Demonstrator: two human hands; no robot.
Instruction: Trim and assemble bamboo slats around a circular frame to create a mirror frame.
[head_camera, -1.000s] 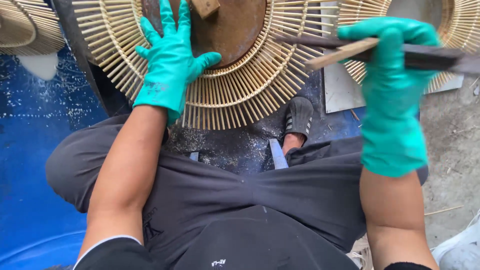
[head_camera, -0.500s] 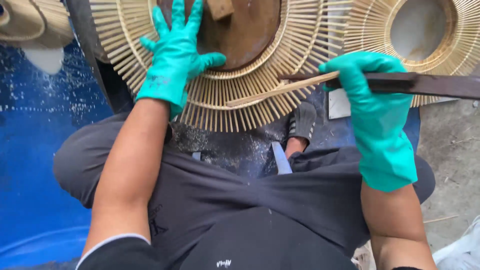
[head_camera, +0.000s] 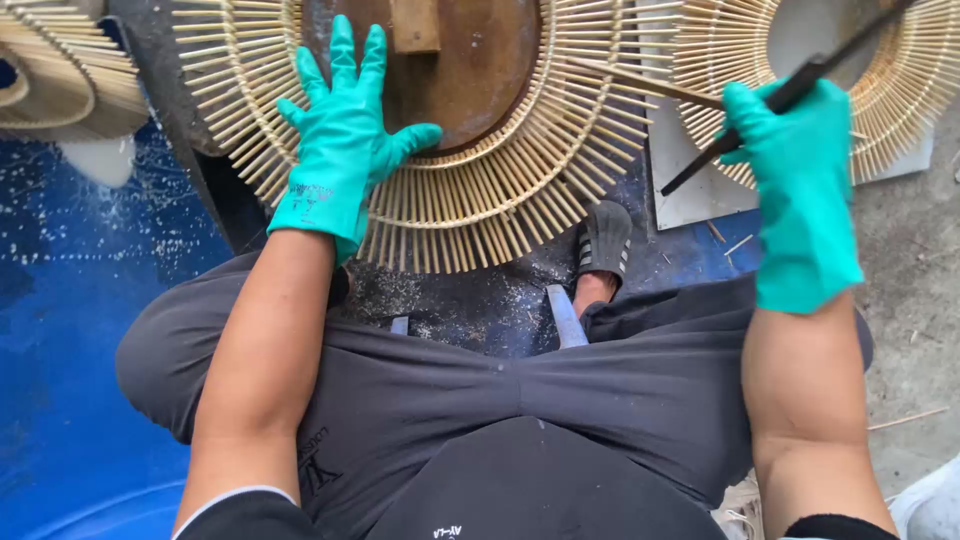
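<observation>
A: While the person is sitting over the big radial bamboo frame (head_camera: 470, 190), what is changing?

B: The right hand (head_camera: 800, 190) is lifting away. Half a second ago its dark blade (head_camera: 790, 90) and a bamboo stick (head_camera: 650, 88) were lying low across the frame's right side; now the blade is tilting up toward the second bamboo frame (head_camera: 900, 80). By my reading, one stick is being seated and the tool is drawing back for another pass.

A: And the stick itself?

B: It is lying across the slats at the frame's right, its near end meeting the gloved fist.

A: How are the hands standing?

B: The right is clenching around the blade's handle. The left hand (head_camera: 345, 140) is pressing flat, fingers spread, gripping nothing, on the slats and the edge of the brown wooden disc (head_camera: 460, 70).
</observation>
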